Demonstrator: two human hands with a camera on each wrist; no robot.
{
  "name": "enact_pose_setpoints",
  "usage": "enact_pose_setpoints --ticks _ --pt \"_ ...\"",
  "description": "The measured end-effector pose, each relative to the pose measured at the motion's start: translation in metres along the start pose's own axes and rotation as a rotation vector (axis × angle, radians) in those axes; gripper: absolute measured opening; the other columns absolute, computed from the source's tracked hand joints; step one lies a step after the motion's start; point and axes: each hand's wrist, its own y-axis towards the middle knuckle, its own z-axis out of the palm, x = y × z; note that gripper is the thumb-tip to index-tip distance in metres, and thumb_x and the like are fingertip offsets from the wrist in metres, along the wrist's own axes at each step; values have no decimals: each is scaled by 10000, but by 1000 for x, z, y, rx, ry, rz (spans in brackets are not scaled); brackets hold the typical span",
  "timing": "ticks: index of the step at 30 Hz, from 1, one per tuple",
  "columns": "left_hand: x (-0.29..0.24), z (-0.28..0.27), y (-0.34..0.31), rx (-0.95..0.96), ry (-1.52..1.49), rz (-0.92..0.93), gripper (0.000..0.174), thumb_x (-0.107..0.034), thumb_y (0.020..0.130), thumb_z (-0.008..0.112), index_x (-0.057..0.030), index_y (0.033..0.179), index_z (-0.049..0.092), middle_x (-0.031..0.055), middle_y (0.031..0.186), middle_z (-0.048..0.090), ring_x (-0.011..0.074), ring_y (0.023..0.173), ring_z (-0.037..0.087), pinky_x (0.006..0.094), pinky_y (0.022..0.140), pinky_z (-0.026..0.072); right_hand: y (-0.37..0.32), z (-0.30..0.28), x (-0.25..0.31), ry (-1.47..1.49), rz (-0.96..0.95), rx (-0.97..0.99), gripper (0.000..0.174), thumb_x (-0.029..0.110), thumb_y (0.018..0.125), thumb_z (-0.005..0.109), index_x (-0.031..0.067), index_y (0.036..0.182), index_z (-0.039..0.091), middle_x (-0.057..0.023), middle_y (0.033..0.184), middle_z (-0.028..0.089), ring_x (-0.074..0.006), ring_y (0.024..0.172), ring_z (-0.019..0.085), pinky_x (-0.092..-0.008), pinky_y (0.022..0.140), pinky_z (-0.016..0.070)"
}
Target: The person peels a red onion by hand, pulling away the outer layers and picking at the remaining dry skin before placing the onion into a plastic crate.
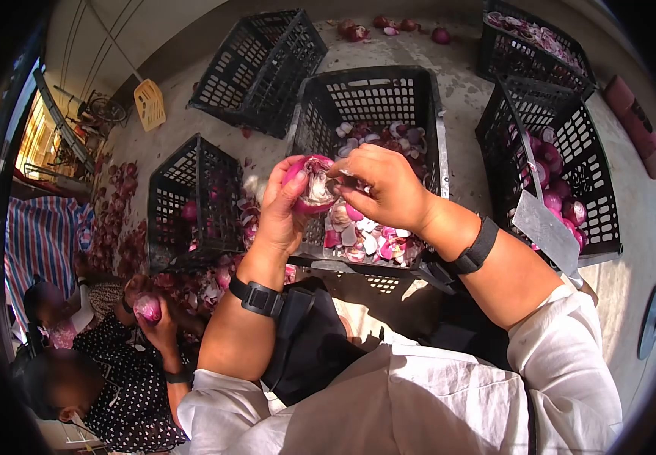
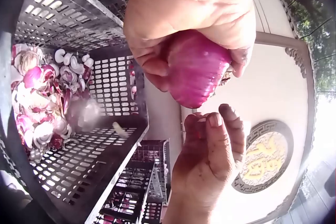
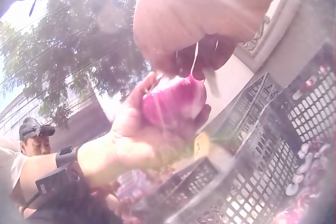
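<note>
My left hand [image 1: 286, 201] grips a red onion [image 1: 314, 186], partly peeled, with papery pale layers showing on the side toward my right hand. My right hand [image 1: 389, 182] has thumb and fingers curled together right beside it. In the right wrist view a thin strand of onion skin [image 3: 196, 58] stretches from the onion up to those fingers, which pinch it. Both hands are above a black plastic crate [image 1: 439, 144], where many pink and white peelings [image 1: 370, 243] lie. The left wrist view shows the onion's smooth purple side.
At right, another crate [image 1: 608, 189] holds whole onions [image 1: 552, 201] beside a flat grey plate [image 1: 548, 231]. More crates stand behind and at left [image 1: 191, 163]. Close by on the left, a person in a dotted top [image 1: 134, 379] holds an onion [image 1: 147, 307]. Onions and skins cover the floor there.
</note>
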Motion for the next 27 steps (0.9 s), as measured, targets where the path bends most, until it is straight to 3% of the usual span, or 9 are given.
enact_pose_setpoints --ticks 13,19,27 --pt "1 3 -1 -38 143 3 492 -293 858 663 -73 1243 450 64 1141 573 171 1010 596 357 834 544 -1 8 0 -203 -1 95 183 46 704 686 17 842 569 -130 789 550 -348 761 550 -419 676 458" --pt "1 -1 1 -70 9 -34 398 -312 906 599 -77 1209 493 64 1110 603 172 971 621 341 792 554 -2 8 -1 -170 -39 126 194 58 721 640 -4 880 548 -149 819 566 -356 818 568 -438 729 467" --pt "3 -7 2 -22 -117 -116 376 -345 924 567 -88 1193 511 50 1105 616 152 939 635 300 716 563 0 3 1 -16 -69 94 306 17 678 673 -14 949 533 -157 901 545 -379 845 553 -433 728 472"
